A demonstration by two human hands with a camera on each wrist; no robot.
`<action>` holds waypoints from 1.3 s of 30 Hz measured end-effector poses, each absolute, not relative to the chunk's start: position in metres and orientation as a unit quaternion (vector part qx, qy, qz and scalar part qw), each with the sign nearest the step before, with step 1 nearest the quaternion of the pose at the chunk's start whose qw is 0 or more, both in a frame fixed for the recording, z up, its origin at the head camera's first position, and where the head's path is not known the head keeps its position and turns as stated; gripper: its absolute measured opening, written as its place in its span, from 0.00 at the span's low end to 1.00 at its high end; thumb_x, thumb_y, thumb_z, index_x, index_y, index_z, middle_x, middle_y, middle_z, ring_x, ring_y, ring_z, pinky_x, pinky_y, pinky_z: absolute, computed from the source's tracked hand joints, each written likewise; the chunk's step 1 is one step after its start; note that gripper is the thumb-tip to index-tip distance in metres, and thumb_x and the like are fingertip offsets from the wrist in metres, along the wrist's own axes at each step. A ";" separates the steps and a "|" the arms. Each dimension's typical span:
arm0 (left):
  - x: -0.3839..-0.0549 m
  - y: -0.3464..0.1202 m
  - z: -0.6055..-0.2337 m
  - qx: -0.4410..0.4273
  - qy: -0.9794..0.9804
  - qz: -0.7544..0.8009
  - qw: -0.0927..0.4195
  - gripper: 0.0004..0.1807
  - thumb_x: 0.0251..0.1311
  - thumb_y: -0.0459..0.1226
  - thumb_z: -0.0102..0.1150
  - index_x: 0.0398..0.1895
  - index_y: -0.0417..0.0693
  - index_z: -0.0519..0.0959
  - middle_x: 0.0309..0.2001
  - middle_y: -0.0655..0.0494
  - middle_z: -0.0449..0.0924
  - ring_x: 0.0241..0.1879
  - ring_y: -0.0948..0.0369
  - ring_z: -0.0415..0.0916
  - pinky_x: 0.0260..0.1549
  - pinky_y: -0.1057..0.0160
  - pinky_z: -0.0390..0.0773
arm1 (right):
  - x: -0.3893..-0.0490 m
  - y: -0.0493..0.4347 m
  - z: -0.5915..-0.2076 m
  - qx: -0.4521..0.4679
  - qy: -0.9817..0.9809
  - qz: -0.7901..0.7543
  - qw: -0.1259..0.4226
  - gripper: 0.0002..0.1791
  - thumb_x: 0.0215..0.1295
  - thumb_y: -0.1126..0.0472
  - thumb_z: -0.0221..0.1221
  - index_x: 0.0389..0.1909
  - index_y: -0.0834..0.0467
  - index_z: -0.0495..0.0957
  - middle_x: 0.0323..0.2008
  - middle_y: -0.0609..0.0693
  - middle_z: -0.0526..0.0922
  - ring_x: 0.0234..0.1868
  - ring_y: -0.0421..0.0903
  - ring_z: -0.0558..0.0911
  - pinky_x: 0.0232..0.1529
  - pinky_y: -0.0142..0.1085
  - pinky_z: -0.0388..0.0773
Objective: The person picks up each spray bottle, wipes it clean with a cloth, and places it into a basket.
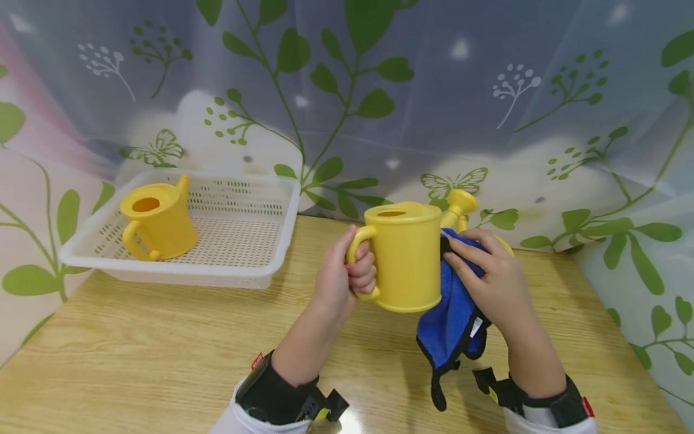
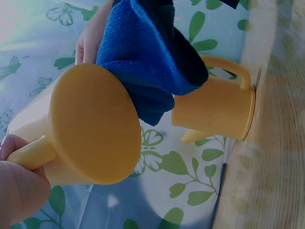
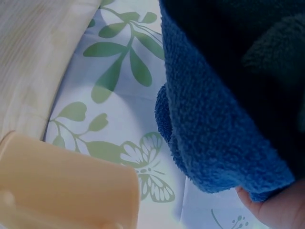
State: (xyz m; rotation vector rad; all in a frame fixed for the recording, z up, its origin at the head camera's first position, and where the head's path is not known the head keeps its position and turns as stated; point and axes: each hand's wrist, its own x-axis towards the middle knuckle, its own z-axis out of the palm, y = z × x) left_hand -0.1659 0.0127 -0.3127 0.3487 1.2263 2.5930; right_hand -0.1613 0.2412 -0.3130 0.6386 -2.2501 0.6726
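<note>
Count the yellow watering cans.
3 watering cans: one in the white basket, one gripped by the left hand, one on the table, partly behind the blue cloth; more may be hidden.

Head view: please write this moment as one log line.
left hand: grips watering can by handle | right hand: holds blue cloth beside it | basket: another can inside
</note>
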 end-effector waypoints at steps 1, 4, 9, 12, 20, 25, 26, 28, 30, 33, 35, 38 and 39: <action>-0.167 0.012 -0.313 0.116 0.416 0.893 0.124 0.25 0.75 0.47 0.27 0.15 0.54 0.56 0.07 0.69 0.53 0.09 0.71 0.46 0.11 0.72 0.46 | -0.162 0.240 -0.314 0.247 -0.866 0.264 0.345 0.18 0.49 0.74 0.68 0.44 0.66 0.84 0.43 0.61 0.81 0.46 0.58 0.79 0.49 0.20 0.66; -0.168 0.009 -0.311 0.107 0.403 0.902 0.116 0.25 0.75 0.47 0.28 0.14 0.55 0.56 0.07 0.69 0.54 0.08 0.71 0.45 0.11 0.72 0.45 | -0.163 0.238 -0.316 0.252 -0.861 0.283 0.338 0.18 0.49 0.75 0.68 0.44 0.66 0.84 0.44 0.61 0.82 0.46 0.58 0.80 0.51 0.14 0.63; -0.170 0.002 -0.307 0.105 0.383 0.913 0.098 0.26 0.75 0.48 0.28 0.13 0.56 0.57 0.06 0.70 0.55 0.07 0.72 0.47 0.12 0.72 0.43 | -0.162 0.235 -0.319 0.258 -0.862 0.306 0.312 0.18 0.49 0.75 0.68 0.44 0.65 0.84 0.44 0.58 0.83 0.46 0.55 0.81 0.49 0.12 0.64; -0.172 -0.003 -0.305 0.102 0.368 0.920 0.087 0.26 0.75 0.48 0.29 0.13 0.56 0.58 0.06 0.70 0.56 0.07 0.73 0.49 0.12 0.72 0.43 | -0.161 0.235 -0.319 0.265 -0.867 0.309 0.288 0.18 0.51 0.75 0.67 0.45 0.64 0.84 0.44 0.56 0.84 0.45 0.54 0.82 0.47 0.11 0.66; -0.175 -0.008 -0.305 0.109 0.355 0.925 0.083 0.27 0.75 0.47 0.27 0.12 0.57 0.58 0.05 0.70 0.56 0.07 0.73 0.48 0.12 0.72 0.42 | -0.164 0.237 -0.321 0.296 -0.859 0.290 0.300 0.18 0.45 0.76 0.69 0.40 0.64 0.86 0.40 0.57 0.85 0.42 0.55 0.83 0.49 0.12 0.65; -0.174 -0.005 -0.308 0.132 0.367 0.914 0.111 0.27 0.75 0.47 0.24 0.13 0.57 0.58 0.06 0.71 0.56 0.08 0.71 0.44 0.13 0.70 0.41 | -0.166 0.238 -0.321 0.301 -0.846 0.284 0.337 0.18 0.41 0.77 0.71 0.38 0.66 0.85 0.39 0.60 0.85 0.42 0.56 0.82 0.51 0.13 0.65; -0.174 -0.004 -0.308 0.137 0.370 0.911 0.117 0.27 0.75 0.47 0.24 0.13 0.57 0.58 0.06 0.71 0.56 0.08 0.71 0.44 0.13 0.70 0.41 | -0.166 0.238 -0.321 0.296 -0.846 0.284 0.340 0.18 0.41 0.77 0.71 0.38 0.66 0.85 0.39 0.60 0.85 0.42 0.56 0.82 0.51 0.13 0.65; -0.174 -0.002 -0.309 0.143 0.377 0.906 0.127 0.27 0.75 0.47 0.24 0.13 0.57 0.58 0.06 0.71 0.56 0.08 0.71 0.45 0.12 0.70 0.41 | -0.166 0.238 -0.320 0.285 -0.849 0.284 0.343 0.18 0.42 0.77 0.70 0.39 0.66 0.85 0.39 0.61 0.85 0.42 0.57 0.82 0.50 0.12 0.65; -0.173 0.000 -0.310 0.145 0.385 0.902 0.133 0.27 0.75 0.47 0.24 0.13 0.57 0.58 0.06 0.71 0.56 0.08 0.72 0.46 0.12 0.71 0.42 | -0.165 0.238 -0.320 0.272 -0.853 0.278 0.347 0.17 0.44 0.76 0.70 0.39 0.66 0.85 0.39 0.61 0.84 0.42 0.57 0.82 0.49 0.12 0.64; -0.171 0.004 -0.311 0.144 0.397 0.896 0.135 0.26 0.75 0.46 0.25 0.14 0.56 0.57 0.06 0.70 0.55 0.08 0.72 0.46 0.11 0.72 0.44 | -0.164 0.238 -0.319 0.252 -0.861 0.268 0.351 0.17 0.47 0.74 0.70 0.41 0.65 0.85 0.40 0.60 0.84 0.42 0.57 0.82 0.48 0.13 0.63; -0.169 0.007 -0.311 0.143 0.411 0.890 0.131 0.25 0.75 0.46 0.27 0.15 0.54 0.56 0.07 0.70 0.55 0.08 0.72 0.47 0.11 0.72 0.45 | -0.163 0.238 -0.318 0.236 -0.867 0.261 0.353 0.17 0.48 0.72 0.70 0.43 0.64 0.85 0.40 0.60 0.84 0.42 0.57 0.82 0.47 0.18 0.67; -0.166 0.010 -0.312 0.144 0.431 0.882 0.128 0.24 0.75 0.46 0.28 0.16 0.52 0.55 0.07 0.68 0.54 0.08 0.72 0.48 0.11 0.72 0.47 | -0.162 0.238 -0.317 0.212 -0.873 0.250 0.361 0.17 0.51 0.70 0.69 0.44 0.62 0.85 0.41 0.60 0.83 0.43 0.57 0.81 0.45 0.32 0.76; -0.166 0.011 -0.312 0.145 0.437 0.878 0.127 0.24 0.75 0.46 0.29 0.17 0.51 0.56 0.08 0.68 0.53 0.08 0.71 0.48 0.11 0.72 0.48 | -0.162 0.238 -0.317 0.203 -0.876 0.244 0.364 0.17 0.52 0.70 0.69 0.45 0.61 0.85 0.41 0.60 0.83 0.43 0.57 0.81 0.43 0.37 0.77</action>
